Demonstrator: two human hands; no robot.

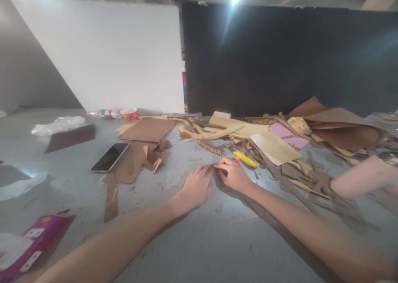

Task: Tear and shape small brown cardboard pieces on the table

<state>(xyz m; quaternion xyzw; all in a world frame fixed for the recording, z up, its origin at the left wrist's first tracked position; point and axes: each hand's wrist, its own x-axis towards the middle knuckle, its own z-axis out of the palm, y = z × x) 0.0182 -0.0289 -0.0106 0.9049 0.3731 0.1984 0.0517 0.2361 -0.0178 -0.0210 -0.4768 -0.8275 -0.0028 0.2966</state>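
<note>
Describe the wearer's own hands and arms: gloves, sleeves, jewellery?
Left hand and right hand are ungloved. Both forearms are bare, with no clear sleeve, watch or bracelet in view. Fingers are too blurred to rule out rings.

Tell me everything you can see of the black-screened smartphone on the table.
The flat, rectangular black-screened smartphone has rounded corners and a pale, silvery rim that looks like metal or plastic. It lies face up, its dark screen showing no visible display. It is set at a slant on the grey table, its far end pointing toward the right. Its right long edge meets a brown, paper-like sheet; whether it overlaps that sheet is hard to tell. Neither hand touches it.
</note>
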